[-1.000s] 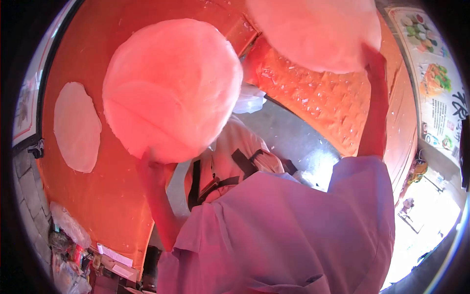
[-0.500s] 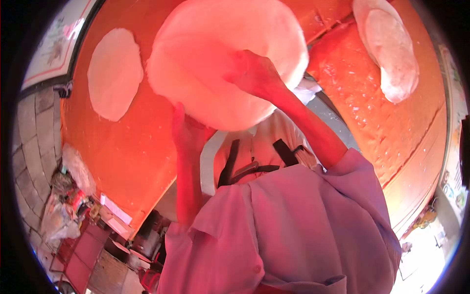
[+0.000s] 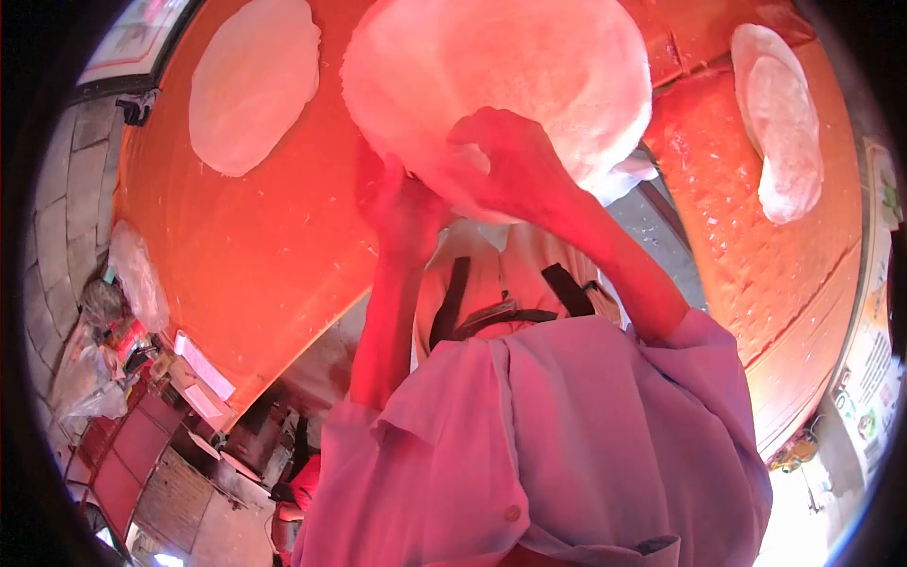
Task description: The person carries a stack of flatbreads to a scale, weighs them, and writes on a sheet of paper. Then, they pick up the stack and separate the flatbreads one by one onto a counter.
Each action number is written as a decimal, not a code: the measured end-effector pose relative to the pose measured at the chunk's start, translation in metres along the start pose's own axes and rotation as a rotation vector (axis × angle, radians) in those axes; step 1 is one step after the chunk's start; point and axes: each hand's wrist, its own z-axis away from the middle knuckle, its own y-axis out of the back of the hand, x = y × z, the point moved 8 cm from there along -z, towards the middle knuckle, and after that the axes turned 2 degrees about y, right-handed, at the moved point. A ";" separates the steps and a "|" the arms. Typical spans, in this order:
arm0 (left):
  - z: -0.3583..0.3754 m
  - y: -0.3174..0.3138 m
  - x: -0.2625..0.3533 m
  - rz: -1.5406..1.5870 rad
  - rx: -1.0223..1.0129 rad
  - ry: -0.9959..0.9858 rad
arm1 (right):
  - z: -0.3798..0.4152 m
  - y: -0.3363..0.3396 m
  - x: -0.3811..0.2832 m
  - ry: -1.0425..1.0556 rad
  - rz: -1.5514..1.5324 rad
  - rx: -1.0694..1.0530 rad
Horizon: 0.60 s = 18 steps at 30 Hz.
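A large, thin round sheet of dough (image 3: pixel 501 66) fills the top middle, its near edge hanging in front of my chest. My left hand (image 3: pixel 408 215) is at the sheet's lower left edge, thumb pointing up and fingers closed at the rim, somewhat blurred. Over the near part of the sheet, my right hand (image 3: pixel 520 161) is closed with thumb and fingers bent together on the dough. To the left, an oval dough sheet (image 3: pixel 255 85) lies flat on the orange table (image 3: pixel 274 236). A long, folded-looking dough piece (image 3: pixel 779 123) rests on the right side.
A white cloth-like thing (image 3: pixel 631 177) shows beyond the sheet's right edge. Clear plastic bags (image 3: pixel 140 279) and white papers (image 3: pixel 203 366) are at the lower left. A framed printed board (image 3: pixel 132 42) stands at the upper left, and a printed poster (image 3: pixel 869 378) at the right.
The large sheet and both hands have shifted right in view. My left hand has come closer to my right hand. The oval sheet appears higher, and the whole view has turned slightly.
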 end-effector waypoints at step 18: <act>-0.015 0.028 -0.014 -0.268 0.252 0.070 | 0.000 -0.028 0.008 -0.069 0.280 -0.111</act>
